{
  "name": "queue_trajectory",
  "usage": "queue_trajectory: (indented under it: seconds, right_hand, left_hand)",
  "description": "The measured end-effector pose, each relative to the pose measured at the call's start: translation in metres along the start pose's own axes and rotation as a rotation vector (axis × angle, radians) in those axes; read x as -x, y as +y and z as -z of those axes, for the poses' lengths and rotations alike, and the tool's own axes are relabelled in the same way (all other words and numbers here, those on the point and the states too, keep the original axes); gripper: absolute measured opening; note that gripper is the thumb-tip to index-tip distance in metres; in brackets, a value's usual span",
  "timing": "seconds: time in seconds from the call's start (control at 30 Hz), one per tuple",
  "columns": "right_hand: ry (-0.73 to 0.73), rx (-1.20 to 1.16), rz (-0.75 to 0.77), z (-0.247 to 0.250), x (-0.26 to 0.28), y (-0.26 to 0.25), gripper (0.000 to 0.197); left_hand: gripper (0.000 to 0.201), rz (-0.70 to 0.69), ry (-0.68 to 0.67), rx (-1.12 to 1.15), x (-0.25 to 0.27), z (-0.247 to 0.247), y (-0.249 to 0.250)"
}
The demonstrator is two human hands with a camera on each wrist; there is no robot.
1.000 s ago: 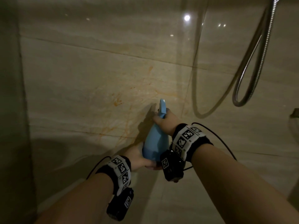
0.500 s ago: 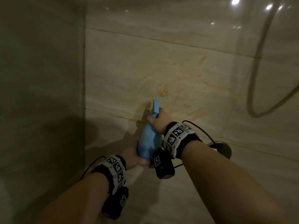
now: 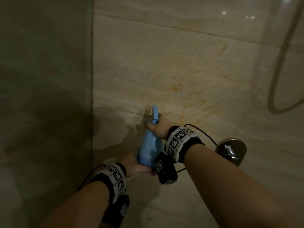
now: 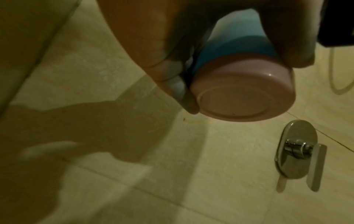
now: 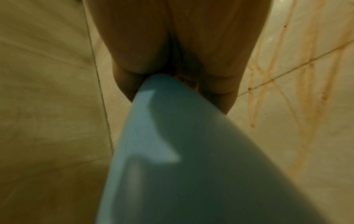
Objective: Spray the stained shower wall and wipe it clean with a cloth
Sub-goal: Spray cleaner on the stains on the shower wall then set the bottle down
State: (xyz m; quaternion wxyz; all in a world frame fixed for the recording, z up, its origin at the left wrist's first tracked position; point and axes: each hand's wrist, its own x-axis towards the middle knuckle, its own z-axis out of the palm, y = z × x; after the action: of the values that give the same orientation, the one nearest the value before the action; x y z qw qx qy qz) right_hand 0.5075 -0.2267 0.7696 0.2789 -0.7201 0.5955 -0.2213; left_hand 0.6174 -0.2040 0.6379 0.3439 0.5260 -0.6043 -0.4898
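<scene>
Our view has swung left, putting the stain [image 3: 194, 96] right of the bottle [image 3: 148, 145]. Right hand [image 3: 157, 129] grips its neck, left hand [image 3: 138, 167] its base; we must re-aim before spraying.

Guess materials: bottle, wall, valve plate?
Bottle: looks like matte blue plastic with a glossy pink base.
Wall: polished stone-look tile, probably; veining, grout lines, light reflections.
Valve plate: likely chromed metal; mirror-like sheen.
</scene>
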Motion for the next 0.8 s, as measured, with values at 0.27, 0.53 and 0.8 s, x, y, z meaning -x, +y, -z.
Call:
queue_trajectory:
  seconds: [0.27, 0.53, 0.8]
  right_hand:
    - [-0.036, -0.006, -0.061, -0.032, -0.001, 0.02, 0.027]
    - [0.037, 0.001, -0.107, -0.042, -0.009, 0.04, 0.02]
    - [0.084, -0.134, -0.106, -0.033, -0.003, 0.068, 0.03]
  left_hand:
    - [0.051, 0.056, -0.035, 0.029, 0.023, -0.007, -0.023]
    - [0.056, 0.107, -0.08, 0.031, 0.02, -0.017, -0.03]
    - [0.06, 0.124, -0.103, -0.029, 0.008, -0.028, -0.026]
